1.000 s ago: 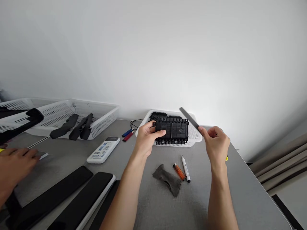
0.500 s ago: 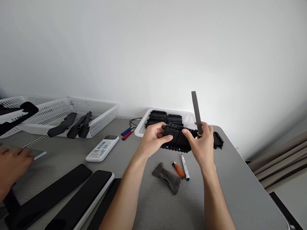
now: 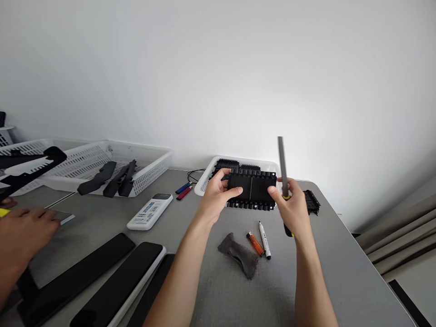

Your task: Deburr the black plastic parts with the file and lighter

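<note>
Both of my hands hold a black ribbed plastic block [image 3: 252,189] up above the grey table [image 3: 218,290]. My left hand [image 3: 215,196] grips its left end. My right hand [image 3: 293,210] pinches its right end and also holds a flat grey file [image 3: 282,164] that points straight up, its yellow-and-black handle below my palm. Behind the block stands a small white basket [image 3: 272,170] with more black parts in it. Another black ribbed part [image 3: 311,202] lies on the table to the right.
A grey cloth [image 3: 238,255], an orange lighter [image 3: 254,243] and a white marker [image 3: 265,240] lie in front of me. A remote [image 3: 150,211], black slabs [image 3: 102,272], a larger white basket [image 3: 102,168] and another person's hand [image 3: 23,231] are at the left. The table's edge runs along the right.
My right hand swung the file from a slant to upright and came onto the block's right end. The block was lifted out in front of the small basket and turned flat toward me.
</note>
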Motion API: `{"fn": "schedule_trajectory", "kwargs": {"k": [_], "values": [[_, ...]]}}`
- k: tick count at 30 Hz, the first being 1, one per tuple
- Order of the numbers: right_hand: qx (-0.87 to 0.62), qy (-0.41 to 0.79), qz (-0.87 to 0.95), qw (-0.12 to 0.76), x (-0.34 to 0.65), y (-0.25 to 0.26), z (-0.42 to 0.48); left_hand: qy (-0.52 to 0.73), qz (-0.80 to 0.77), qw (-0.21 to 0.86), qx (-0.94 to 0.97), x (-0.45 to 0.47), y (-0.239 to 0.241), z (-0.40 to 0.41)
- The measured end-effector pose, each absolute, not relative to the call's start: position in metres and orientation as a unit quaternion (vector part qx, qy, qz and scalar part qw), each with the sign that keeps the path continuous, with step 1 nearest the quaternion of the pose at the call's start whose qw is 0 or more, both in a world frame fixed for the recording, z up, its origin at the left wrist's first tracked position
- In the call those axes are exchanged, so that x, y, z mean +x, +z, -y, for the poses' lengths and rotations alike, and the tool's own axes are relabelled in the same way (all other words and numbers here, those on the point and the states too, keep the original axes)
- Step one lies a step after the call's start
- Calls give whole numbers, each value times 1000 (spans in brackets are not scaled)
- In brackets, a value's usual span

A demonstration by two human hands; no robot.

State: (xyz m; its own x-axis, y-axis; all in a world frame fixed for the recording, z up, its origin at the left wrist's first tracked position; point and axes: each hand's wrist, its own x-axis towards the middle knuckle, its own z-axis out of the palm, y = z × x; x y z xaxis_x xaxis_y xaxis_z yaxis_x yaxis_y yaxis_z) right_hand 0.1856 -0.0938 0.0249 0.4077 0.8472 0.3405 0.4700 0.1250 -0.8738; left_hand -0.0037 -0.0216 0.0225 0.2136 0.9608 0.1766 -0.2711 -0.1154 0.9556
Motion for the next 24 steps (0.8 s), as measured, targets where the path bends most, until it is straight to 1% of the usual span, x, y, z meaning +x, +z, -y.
{"fn": "schedule_trajectory", "kwargs": {"k": [3, 5, 10, 12, 13, 15, 18, 21, 23, 24], "values": [[-617, 218, 527, 543, 180, 20, 88, 530, -338, 566, 533, -3, 22, 22], [-611, 235, 516, 553, 179, 18, 86, 531, -347, 539, 554, -4, 21, 22], [-603, 197, 518, 574, 176, 17, 88, 549, -393, 352, 648, 0, 17, 23], [-602, 185, 523, 574, 176, 18, 89, 547, -403, 314, 664, 1, 16, 22], [-602, 183, 523, 575, 176, 18, 90, 545, -400, 316, 665, 0, 16, 22], [-603, 188, 516, 578, 178, 18, 89, 547, -381, 354, 656, -3, 16, 20], [-603, 207, 497, 589, 183, 17, 88, 535, -337, 470, 616, -14, 17, 16], [-601, 214, 483, 600, 187, 17, 89, 488, -298, 572, 588, -25, 20, 13], [-602, 207, 484, 601, 187, 18, 90, 478, -283, 597, 578, -28, 21, 13], [-603, 203, 487, 598, 187, 19, 91, 484, -287, 589, 581, -29, 22, 14]]}}
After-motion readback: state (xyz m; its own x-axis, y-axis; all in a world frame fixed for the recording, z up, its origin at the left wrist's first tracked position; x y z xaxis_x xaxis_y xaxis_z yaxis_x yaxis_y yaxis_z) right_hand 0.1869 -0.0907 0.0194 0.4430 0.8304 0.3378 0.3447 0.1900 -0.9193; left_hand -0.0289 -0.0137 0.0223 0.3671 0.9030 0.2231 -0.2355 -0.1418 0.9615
